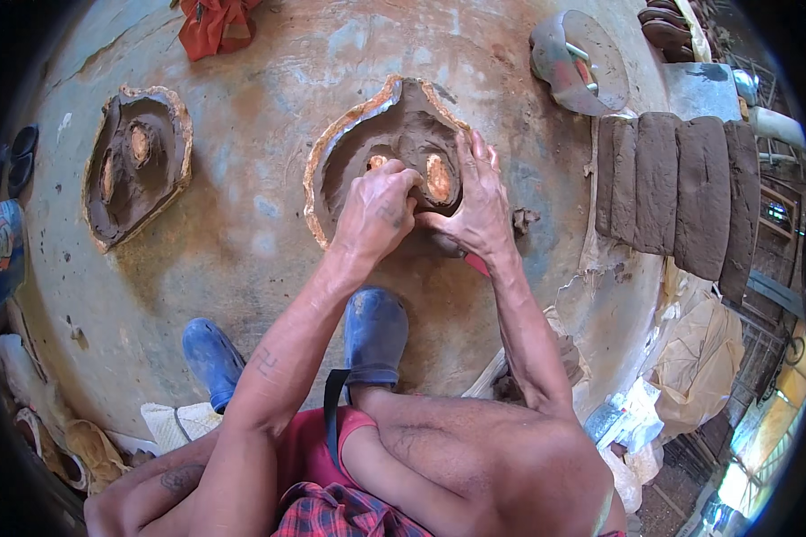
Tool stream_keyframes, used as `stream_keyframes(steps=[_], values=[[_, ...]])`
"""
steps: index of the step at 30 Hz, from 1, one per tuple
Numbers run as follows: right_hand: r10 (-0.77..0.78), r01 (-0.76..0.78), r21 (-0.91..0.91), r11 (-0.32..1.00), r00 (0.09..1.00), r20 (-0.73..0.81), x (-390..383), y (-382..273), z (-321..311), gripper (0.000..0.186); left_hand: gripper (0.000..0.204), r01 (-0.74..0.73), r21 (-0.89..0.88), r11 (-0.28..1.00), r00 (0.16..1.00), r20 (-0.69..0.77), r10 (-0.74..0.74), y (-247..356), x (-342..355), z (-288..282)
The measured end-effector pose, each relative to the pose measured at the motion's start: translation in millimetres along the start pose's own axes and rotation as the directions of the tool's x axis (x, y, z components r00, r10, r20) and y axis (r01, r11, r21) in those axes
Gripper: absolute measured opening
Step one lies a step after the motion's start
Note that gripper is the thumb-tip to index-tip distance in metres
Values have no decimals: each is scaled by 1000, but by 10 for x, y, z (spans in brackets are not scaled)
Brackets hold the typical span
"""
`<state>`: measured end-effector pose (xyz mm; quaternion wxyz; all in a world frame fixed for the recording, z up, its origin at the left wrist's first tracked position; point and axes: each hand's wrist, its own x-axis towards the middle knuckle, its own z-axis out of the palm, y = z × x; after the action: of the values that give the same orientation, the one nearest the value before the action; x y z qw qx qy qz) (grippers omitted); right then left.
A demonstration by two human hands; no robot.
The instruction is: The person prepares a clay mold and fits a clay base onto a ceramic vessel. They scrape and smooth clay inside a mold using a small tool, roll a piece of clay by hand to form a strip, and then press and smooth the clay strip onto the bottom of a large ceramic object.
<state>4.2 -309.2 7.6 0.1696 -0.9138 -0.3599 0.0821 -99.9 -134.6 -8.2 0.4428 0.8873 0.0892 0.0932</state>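
- Your left hand (381, 206) is bent over the middle of the clay-lined shell, fingers curled down beside its left oval; you hide the fingertips, so I cannot tell whether they pinch anything.
- Your right hand (479, 201) lies along the shell's right side, fingers stretched up the rim and thumb spread out toward your left hand; it grips nothing whole.
- Your two hands are close together at the thumb side, though whether they touch I cannot tell.
- Beneath them, the clay-lined shell (315, 154) rests on the floor (264, 268) in front of you, its pale, rough rim peaked at the far end.
- Dark clay (342, 170) lines it, around two orange-tan ovals: the left oval (378, 163) partly behind your left hand, the right oval (438, 179) in plain sight.
- Off to your left, well apart, you have a second shell (184, 166), also clay-lined, with two similar ovals.
- Just right of your right wrist sit small clay lumps (526, 217).
- Farther right, thick dark clay slabs (655, 183) lie side by side.
- Beyond those is a round basin (551, 67) with slim tools (584, 70) in it.
- At the far edge lies a red cloth (215, 31).
- You wear blue clogs (376, 331), one just below the shell, the other to its left.
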Motion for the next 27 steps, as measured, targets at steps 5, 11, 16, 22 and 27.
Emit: stream_keyframes(steps=[5,11,16,22,27], values=[[174,-174,-14,985,984,-26,42,-82,131,132,26,-33,5,999,999,26,33,-30,139,-101],[248,-248,-13,969,968,-24,85,-180,149,139,21,134,-186,973,958,-227,-175,-281,193,-489],[351,-352,-29,935,935,-44,143,-316,147,139,21,262,-195,945,814,-481,-325,-771,46,-728],[403,-405,-98,909,914,-43,244,-391,144,134,33,385,-140,912,654,-656,-377,-1365,-266,-631],[421,-428,-107,898,903,-81,256,-416,171,121,46,338,168,926,729,-669,-145,-1526,-408,-502]])
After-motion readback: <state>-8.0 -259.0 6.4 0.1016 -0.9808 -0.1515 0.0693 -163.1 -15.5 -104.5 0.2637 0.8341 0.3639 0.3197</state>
